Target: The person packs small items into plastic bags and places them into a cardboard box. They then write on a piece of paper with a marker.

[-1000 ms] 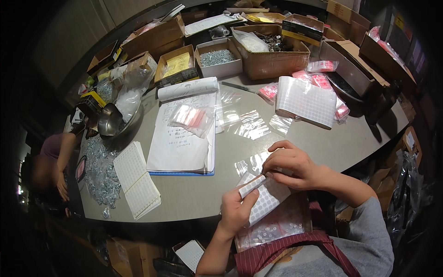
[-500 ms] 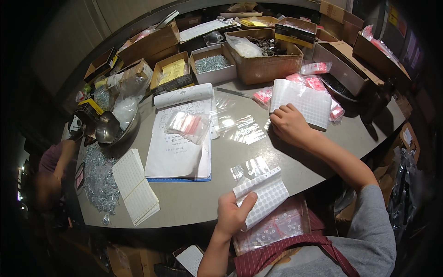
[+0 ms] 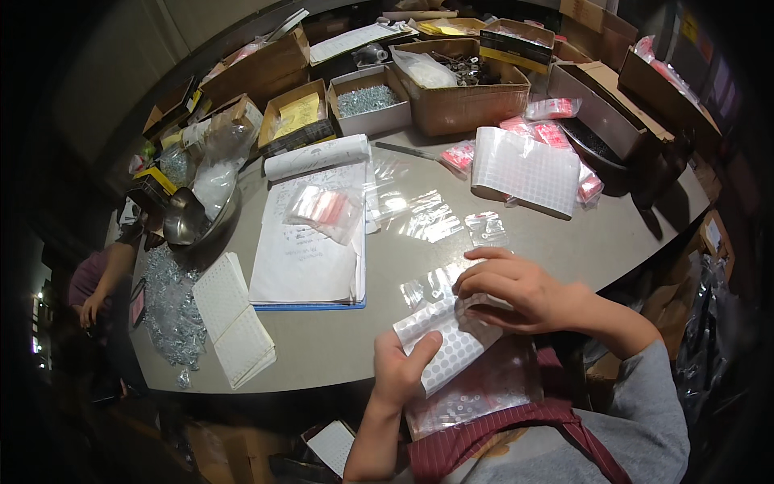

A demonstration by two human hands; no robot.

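Note:
My left hand [image 3: 403, 367] grips a folded white sheet of round stickers [image 3: 447, 343] at the table's near edge, thumb on top. My right hand [image 3: 516, 286] rests its fingertips on the sheet's upper edge, beside a small clear zip bag [image 3: 427, 286] lying on the table. Whether it pinches a sticker or the bag I cannot tell. Below the sheet, on my lap, lies a clear bag of small parts [image 3: 484, 391].
A notepad [image 3: 310, 242] with a clear bag of pink items [image 3: 326, 210] lies mid-table. Sticker sheets [image 3: 524, 169] sit at right, more sheets [image 3: 230, 319] and loose screws [image 3: 165, 302] at left. Cardboard boxes [image 3: 472, 97] line the back. Another person's arm [image 3: 101, 282] is far left.
My right hand has come back from the sticker sheets at the far right to the sheet held in my left hand.

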